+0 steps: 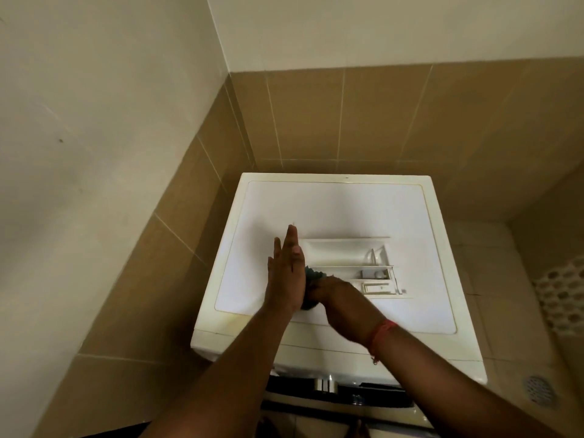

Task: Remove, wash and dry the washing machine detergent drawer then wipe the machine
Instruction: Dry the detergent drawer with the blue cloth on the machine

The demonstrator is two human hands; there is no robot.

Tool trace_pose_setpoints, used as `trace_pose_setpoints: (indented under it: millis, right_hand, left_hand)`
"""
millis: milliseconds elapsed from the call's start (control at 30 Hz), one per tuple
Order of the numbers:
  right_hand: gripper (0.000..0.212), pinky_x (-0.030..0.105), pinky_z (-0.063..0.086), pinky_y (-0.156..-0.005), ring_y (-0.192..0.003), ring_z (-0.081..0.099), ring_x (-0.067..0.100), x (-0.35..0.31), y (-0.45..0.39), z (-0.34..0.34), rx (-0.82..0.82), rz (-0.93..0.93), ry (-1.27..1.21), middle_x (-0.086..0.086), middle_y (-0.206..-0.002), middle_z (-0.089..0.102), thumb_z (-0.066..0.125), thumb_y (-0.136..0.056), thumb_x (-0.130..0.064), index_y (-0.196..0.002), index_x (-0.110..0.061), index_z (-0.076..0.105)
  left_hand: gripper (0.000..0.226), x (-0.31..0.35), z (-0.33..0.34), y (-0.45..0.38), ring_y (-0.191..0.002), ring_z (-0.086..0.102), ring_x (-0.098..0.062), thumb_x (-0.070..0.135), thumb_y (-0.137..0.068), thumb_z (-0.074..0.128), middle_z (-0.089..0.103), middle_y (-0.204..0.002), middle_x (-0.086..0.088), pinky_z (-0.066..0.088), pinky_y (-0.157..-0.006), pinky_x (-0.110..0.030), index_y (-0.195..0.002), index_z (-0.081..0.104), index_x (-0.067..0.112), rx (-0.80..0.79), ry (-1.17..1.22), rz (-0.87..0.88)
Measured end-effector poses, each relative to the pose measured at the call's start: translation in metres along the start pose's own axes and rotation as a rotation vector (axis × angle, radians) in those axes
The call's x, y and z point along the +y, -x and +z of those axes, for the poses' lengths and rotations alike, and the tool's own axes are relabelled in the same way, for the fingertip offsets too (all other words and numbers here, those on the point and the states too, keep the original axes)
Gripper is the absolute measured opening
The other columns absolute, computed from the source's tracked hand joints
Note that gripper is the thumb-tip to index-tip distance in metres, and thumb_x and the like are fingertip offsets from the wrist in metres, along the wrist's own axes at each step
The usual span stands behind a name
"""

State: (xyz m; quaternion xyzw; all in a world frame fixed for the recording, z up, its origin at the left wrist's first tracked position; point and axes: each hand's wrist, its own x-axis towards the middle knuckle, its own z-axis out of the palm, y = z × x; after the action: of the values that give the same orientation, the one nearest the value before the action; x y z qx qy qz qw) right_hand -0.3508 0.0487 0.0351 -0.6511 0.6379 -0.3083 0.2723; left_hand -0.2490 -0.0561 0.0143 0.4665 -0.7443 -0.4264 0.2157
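The white detergent drawer lies on top of the white washing machine, its compartments facing me. My left hand stands flat with straight fingers against the drawer's left end. My right hand is closed on a dark green cloth at the drawer's near left corner. Only a small bunch of the cloth shows between my two hands. A red thread is tied around my right wrist.
The machine stands in a corner with tan tiled walls behind and to the left. A white perforated basket is at the right edge. A floor drain lies at the lower right. The machine's dark control panel shows below my arms.
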Motion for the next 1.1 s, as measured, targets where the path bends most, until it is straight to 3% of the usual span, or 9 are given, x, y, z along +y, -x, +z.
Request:
trace_pose_setpoints:
  millis: [100,167,300,467,600,733,833,1000,1100]
  right_hand:
    - [0.047,0.001,0.037,-0.089,-0.104,0.059,0.007,0.004,-0.028,-0.017,0.275,0.288,-0.113,0.002,-0.114,0.069,0.049,-0.083,0.013,-0.113,-0.015,0.072]
    - [0.04,0.002,0.035,-0.091,-0.108,0.056,0.01,0.007,-0.056,-0.022,0.442,0.37,-0.06,0.005,-0.118,0.067,0.047,-0.089,0.006,-0.117,-0.012,0.069]
    - [0.029,0.033,0.047,-0.085,-0.093,0.061,0.025,-0.002,-0.077,0.001,0.234,0.206,0.175,0.006,-0.098,0.067,0.045,-0.092,-0.022,-0.103,-0.011,0.07]
    - [0.035,0.014,0.041,-0.095,-0.109,0.053,0.009,-0.007,-0.041,0.015,0.201,0.132,0.123,-0.002,-0.117,0.062,0.052,-0.088,0.001,-0.114,-0.014,0.069]
    - [0.058,0.026,0.048,-0.097,-0.112,0.058,0.008,0.007,-0.007,0.009,0.028,0.048,0.052,-0.003,-0.116,0.065,0.051,-0.065,0.025,-0.099,-0.014,0.075]
    - [0.057,0.012,0.04,-0.097,-0.107,0.06,0.015,0.011,0.019,-0.033,0.242,0.259,0.115,0.005,-0.112,0.068,0.047,-0.071,0.024,-0.11,-0.01,0.073]
    - [0.043,0.026,0.043,-0.098,-0.11,0.06,0.024,0.013,0.033,-0.041,0.498,0.439,0.108,0.009,-0.117,0.066,0.051,-0.084,0.014,-0.117,-0.007,0.067]
    - [0.044,0.025,0.036,-0.107,-0.109,0.057,0.017,-0.003,0.025,0.019,0.223,0.178,0.248,0.0,-0.117,0.066,0.055,-0.08,0.0,-0.119,-0.018,0.065]
    - [0.032,0.028,0.046,-0.092,-0.096,0.06,0.019,0.001,0.014,0.029,0.202,0.2,0.263,-0.003,-0.103,0.067,0.056,-0.083,-0.007,-0.111,-0.021,0.063]
  left_hand:
    - [0.064,-0.006,0.002,-0.002,-0.15,-0.007,-0.004,0.063,-0.094,0.002,0.005,-0.161,0.024,-0.007,-0.123,-0.043,-0.155,0.005,0.043,-0.029,0.013,-0.001]
    - [0.059,-0.008,0.003,-0.004,-0.151,-0.007,-0.007,0.057,-0.098,0.003,0.005,-0.162,0.022,-0.007,-0.123,-0.044,-0.155,0.004,0.042,-0.035,0.008,0.005]
    - [0.06,-0.007,0.002,-0.005,-0.152,-0.005,-0.013,0.057,-0.098,0.004,0.008,-0.163,0.017,-0.006,-0.123,-0.046,-0.155,0.004,0.039,-0.026,-0.022,0.01]
    - [0.071,-0.007,0.002,-0.006,-0.152,-0.004,-0.016,0.066,-0.091,-0.001,0.006,-0.164,0.016,-0.005,-0.122,-0.046,-0.156,0.004,0.038,-0.005,-0.091,0.026]
    - [0.065,-0.008,0.001,-0.006,-0.153,-0.001,-0.022,0.057,-0.098,0.005,0.006,-0.165,0.012,0.002,-0.122,-0.048,-0.157,0.003,0.031,0.003,-0.183,0.024]
    - [0.06,-0.008,0.001,-0.006,-0.152,-0.002,-0.023,0.052,-0.102,0.011,0.003,-0.165,0.011,0.006,-0.123,-0.051,-0.158,0.003,0.03,-0.024,-0.218,0.024]
    - [0.06,-0.009,0.001,-0.007,-0.152,-0.002,-0.022,0.052,-0.102,0.013,0.003,-0.165,0.011,0.005,-0.122,-0.049,-0.158,0.003,0.03,-0.025,-0.213,0.029]
    - [0.058,-0.008,0.003,-0.007,-0.153,0.0,-0.022,0.051,-0.104,0.015,0.002,-0.165,0.011,0.007,-0.123,-0.049,-0.157,0.002,0.031,-0.027,-0.239,0.003]
    - [0.061,-0.005,0.004,-0.007,-0.153,0.001,-0.022,0.053,-0.101,0.013,0.004,-0.165,0.009,0.007,-0.123,-0.049,-0.157,0.003,0.03,-0.024,-0.258,-0.001]
